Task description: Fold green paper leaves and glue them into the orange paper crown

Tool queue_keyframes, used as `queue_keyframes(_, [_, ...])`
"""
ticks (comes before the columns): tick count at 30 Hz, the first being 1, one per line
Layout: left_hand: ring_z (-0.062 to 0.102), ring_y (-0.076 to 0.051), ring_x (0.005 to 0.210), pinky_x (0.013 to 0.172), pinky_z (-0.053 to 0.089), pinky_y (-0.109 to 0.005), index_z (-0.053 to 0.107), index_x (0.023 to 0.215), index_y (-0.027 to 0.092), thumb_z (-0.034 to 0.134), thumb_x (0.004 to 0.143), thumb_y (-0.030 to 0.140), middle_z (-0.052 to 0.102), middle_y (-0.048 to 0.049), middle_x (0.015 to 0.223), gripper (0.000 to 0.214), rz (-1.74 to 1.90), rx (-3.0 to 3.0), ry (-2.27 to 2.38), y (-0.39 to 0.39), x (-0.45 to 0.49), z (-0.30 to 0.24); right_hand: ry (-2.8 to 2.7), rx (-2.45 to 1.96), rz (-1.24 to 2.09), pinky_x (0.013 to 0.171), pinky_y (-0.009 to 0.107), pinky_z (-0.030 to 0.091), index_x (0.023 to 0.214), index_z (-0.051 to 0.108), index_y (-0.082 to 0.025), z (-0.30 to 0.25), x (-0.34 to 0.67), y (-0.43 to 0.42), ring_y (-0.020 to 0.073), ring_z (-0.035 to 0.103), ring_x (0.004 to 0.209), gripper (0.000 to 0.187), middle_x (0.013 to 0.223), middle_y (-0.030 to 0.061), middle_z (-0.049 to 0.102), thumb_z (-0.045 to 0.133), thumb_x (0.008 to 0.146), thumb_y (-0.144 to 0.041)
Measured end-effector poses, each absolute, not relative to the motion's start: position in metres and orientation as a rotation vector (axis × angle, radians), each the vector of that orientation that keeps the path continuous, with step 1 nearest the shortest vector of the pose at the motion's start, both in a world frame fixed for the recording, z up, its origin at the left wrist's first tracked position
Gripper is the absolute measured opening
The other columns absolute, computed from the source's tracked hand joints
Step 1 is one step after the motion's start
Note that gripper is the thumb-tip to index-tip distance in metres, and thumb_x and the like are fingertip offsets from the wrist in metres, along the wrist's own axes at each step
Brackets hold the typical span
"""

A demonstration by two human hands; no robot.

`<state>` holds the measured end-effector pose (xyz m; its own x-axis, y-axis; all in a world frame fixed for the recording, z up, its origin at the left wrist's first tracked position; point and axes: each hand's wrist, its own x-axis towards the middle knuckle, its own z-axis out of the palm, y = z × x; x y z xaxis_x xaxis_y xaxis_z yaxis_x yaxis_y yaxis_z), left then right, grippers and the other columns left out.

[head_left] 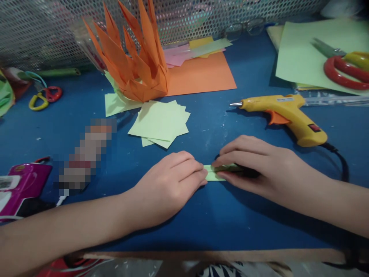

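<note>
A narrow folded strip of light green paper (pixel 212 176) lies on the blue table, with a crease running along its length. My left hand (pixel 173 182) presses its fingertips onto the left end, fingers together and covering that part. On the right part, my right hand (pixel 248 163) pinches the strip between thumb and fingers. Behind my hands sits a loose stack of light green paper squares (pixel 161 121). An orange folded-paper piece with tall pointed petals (pixel 141 73) stands beyond the stack.
A yellow glue gun (pixel 285 111) lies at right, its cord running toward me. Red-handled scissors (pixel 343 69) rest on green sheets (pixel 302 46). Small scissors (pixel 44 94) and a purple box (pixel 31 184) are at left. An orange sheet (pixel 201 79) lies at the back, before a perforated metal panel (pixel 187 23).
</note>
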<state>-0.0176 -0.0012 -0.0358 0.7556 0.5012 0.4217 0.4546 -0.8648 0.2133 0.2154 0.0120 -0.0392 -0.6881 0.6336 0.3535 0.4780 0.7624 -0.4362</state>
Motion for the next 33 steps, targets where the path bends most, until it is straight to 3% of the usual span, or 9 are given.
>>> queue_keyframes(4, [0.064, -0.019, 0.087, 0.081, 0.057, -0.033, 0.071, 0.093, 0.008, 0.056, 0.094, 0.014, 0.075, -0.0098, 0.094, 0.017, 0.716, 2.922, 0.761, -0.003, -0.018, -0.035, -2.469, -0.868, 0.597, 0.07, 0.024, 0.055, 0.097, 0.064, -0.018, -0.036, 0.214, 0.015, 0.0141, 0.065, 0.085, 0.012, 0.091, 0.0062, 0.068, 0.054, 0.091, -0.019])
queue_keyframes(12, [0.072, -0.022, 0.085, 0.081, 0.063, -0.035, 0.072, 0.087, 0.005, 0.053, 0.092, 0.004, 0.077, -0.0137, 0.096, 0.02, 0.667, 3.103, 0.767, -0.014, -0.014, -0.028, -2.469, -0.796, 0.523, 0.073, 0.024, 0.053, 0.109, 0.069, -0.019, -0.046, 0.219, 0.015, 0.013, 0.063, 0.085, 0.024, 0.095, 0.0073, 0.063, 0.049, 0.096, -0.022])
queue_keyframes(16, [0.074, -0.029, 0.093, 0.078, 0.065, -0.038, 0.071, 0.098, -0.002, 0.051, 0.093, 0.005, 0.075, -0.0201, 0.105, 0.022, 0.557, 3.195, 0.778, -0.024, -0.013, -0.025, -2.565, -0.739, 0.384, 0.069, 0.027, 0.052, 0.103, 0.071, -0.019, -0.042, 0.218, 0.013, 0.0145, 0.059, 0.08, 0.03, 0.089, 0.0076, 0.063, 0.042, 0.1, -0.025])
queue_keyframes(20, [0.074, -0.032, 0.097, 0.082, 0.064, -0.039, 0.07, 0.101, -0.006, 0.052, 0.092, 0.004, 0.073, -0.0227, 0.107, 0.022, 0.47, 3.239, 0.749, -0.027, -0.013, -0.026, -2.575, -0.723, 0.285, 0.075, 0.031, 0.052, 0.097, 0.07, -0.019, -0.038, 0.215, 0.012, 0.0162, 0.058, 0.084, 0.032, 0.093, 0.0082, 0.065, 0.039, 0.1, -0.021])
queue_keyframes(23, [0.074, -0.027, 0.089, 0.084, 0.063, -0.038, 0.072, 0.093, -0.001, 0.054, 0.093, 0.007, 0.077, -0.018, 0.098, 0.02, 0.609, 3.153, 0.723, -0.018, -0.014, -0.028, -2.59, -0.695, 0.29, 0.079, 0.031, 0.053, 0.101, 0.07, -0.016, -0.039, 0.217, 0.013, 0.0165, 0.06, 0.087, 0.028, 0.096, 0.0092, 0.067, 0.042, 0.099, -0.02])
queue_keyframes(27, [0.068, -0.016, 0.085, 0.085, 0.059, -0.028, 0.07, 0.076, 0.011, 0.06, 0.092, 0.017, 0.075, -0.0077, 0.089, 0.02, 0.725, 2.779, 0.846, -0.004, -0.015, -0.03, -2.513, -0.758, 0.418, 0.076, 0.026, 0.053, 0.113, 0.068, -0.016, -0.047, 0.221, 0.015, 0.0147, 0.062, 0.087, 0.028, 0.096, 0.0087, 0.064, 0.045, 0.099, -0.024])
queue_keyframes(33, [0.064, -0.013, 0.086, 0.085, 0.055, -0.024, 0.07, 0.085, 0.013, 0.064, 0.09, 0.015, 0.074, -0.0041, 0.091, 0.008, 0.745, 2.666, 0.868, -0.002, -0.017, -0.031, -2.543, -0.669, 0.445, 0.072, 0.024, 0.052, 0.107, 0.069, -0.015, -0.045, 0.221, 0.019, 0.0135, 0.058, 0.083, 0.026, 0.092, 0.0078, 0.061, 0.046, 0.098, -0.022])
